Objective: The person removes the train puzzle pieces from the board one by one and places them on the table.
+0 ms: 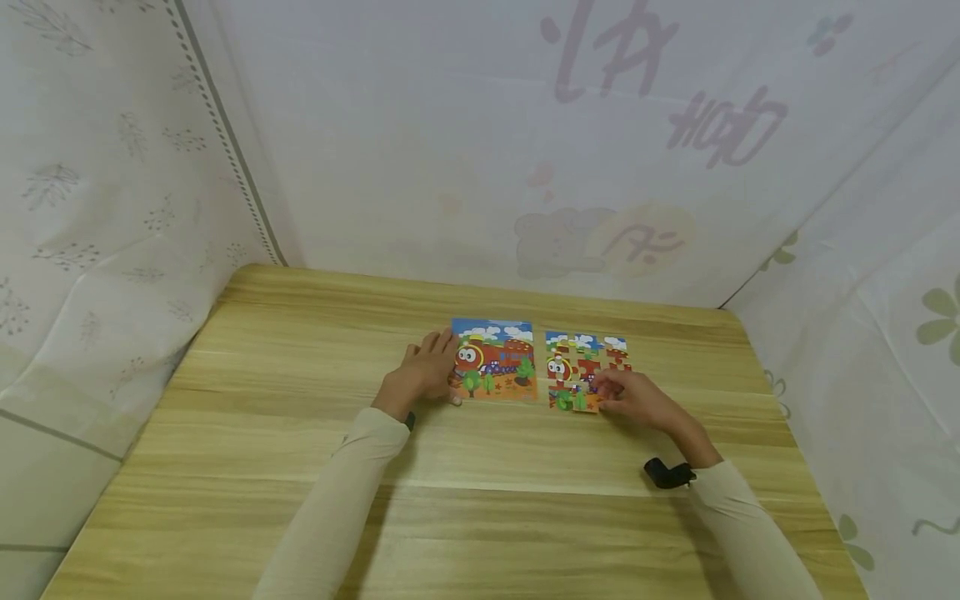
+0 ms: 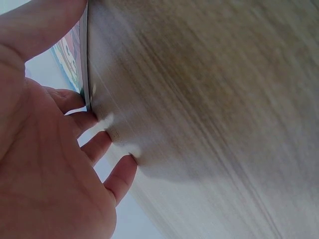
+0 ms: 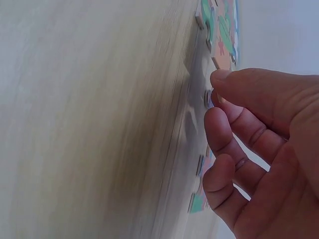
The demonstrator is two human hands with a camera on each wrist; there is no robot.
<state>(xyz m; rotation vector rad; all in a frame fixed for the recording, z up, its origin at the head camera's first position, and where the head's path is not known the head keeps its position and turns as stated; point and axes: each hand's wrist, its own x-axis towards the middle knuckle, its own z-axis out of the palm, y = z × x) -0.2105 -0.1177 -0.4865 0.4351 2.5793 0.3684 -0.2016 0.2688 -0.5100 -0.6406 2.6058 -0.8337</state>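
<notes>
A square train picture board [image 1: 491,360] lies on the table. Against its left edge rests my left hand [image 1: 426,371], fingers spread and fingertips on the wood; in the left wrist view the thumb is close by the board's edge [image 2: 84,64]. To the right is a jigsaw [image 1: 558,367] of the same train, partly joined, with gaps on its right side. My right hand [image 1: 633,398] pinches an orange puzzle piece with a green tree [image 1: 581,402] by its corner, between thumb and forefinger. In the right wrist view this piece [image 3: 223,50] is tilted up from the table, the other fingers loosely curled.
The wooden table [image 1: 495,533] runs back to a white printed cloth [image 1: 420,167], which also hangs at both sides. Further puzzle pieces [image 1: 618,354] lie at the jigsaw's right side, partly behind the right hand. A black strap [image 1: 667,473] is on the right wrist.
</notes>
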